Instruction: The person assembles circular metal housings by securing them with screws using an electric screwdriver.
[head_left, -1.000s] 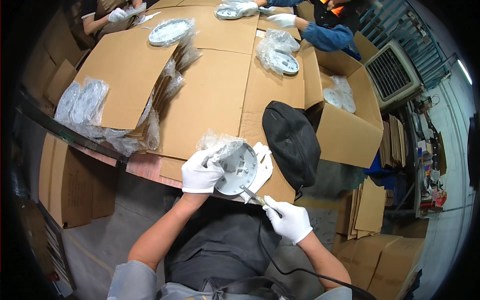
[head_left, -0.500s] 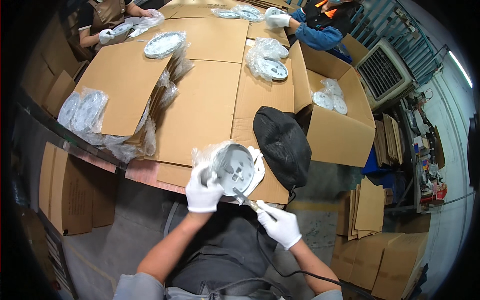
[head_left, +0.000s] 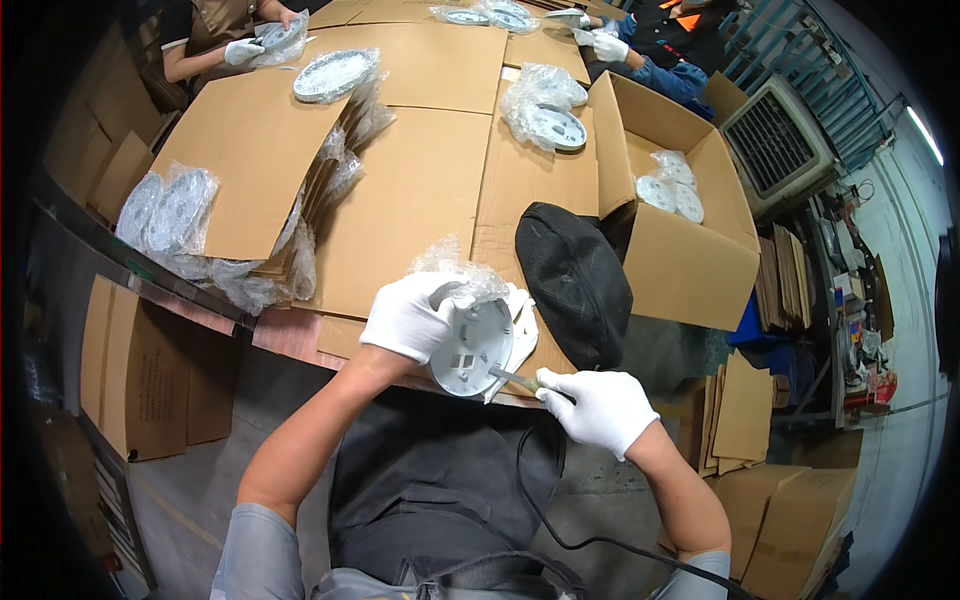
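Observation:
At the table's near edge my gloved left hand grips a round grey-white plastic disc, with a clear plastic bag bunched at its far side. The disc is tilted toward me and shows small holes and raised bits. In my gloved right hand is a corded tool like a soldering iron, with a thin metal shaft whose tip meets the disc's lower right face. Its black cord loops below and runs off to the lower right. White gloves lie just right of the disc.
Right of the disc lies a black mesh bag, beside an open carton holding several discs. Cardboard sheets with bagged discs between them are stacked at left. Two co-workers, whose gloved hands handle discs, stand across the table.
The disc has turned, and my left hand has shifted up over its far left edge. My right hand has moved right and up with the tool. The co-workers' hands have moved too.

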